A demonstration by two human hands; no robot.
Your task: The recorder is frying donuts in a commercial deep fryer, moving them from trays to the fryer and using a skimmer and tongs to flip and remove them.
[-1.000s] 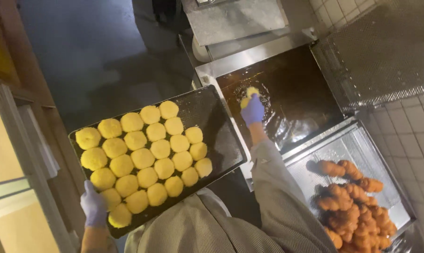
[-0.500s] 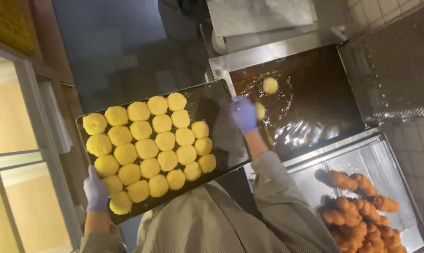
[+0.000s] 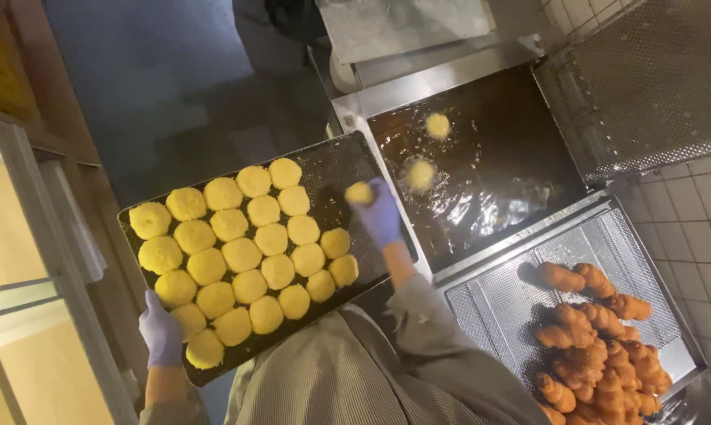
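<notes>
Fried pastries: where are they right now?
In the head view, the fried pastries sit piled lower right on the mesh draining tray, just right of the oil fryer.

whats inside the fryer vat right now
Dark oil fills the fryer vat, with two round yellow dough pieces floating near its far end. The oil is too dark to show anything below its surface.

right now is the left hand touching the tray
Touching: the head view shows the gloved left hand gripping the near corner of the dark tray.
</notes>
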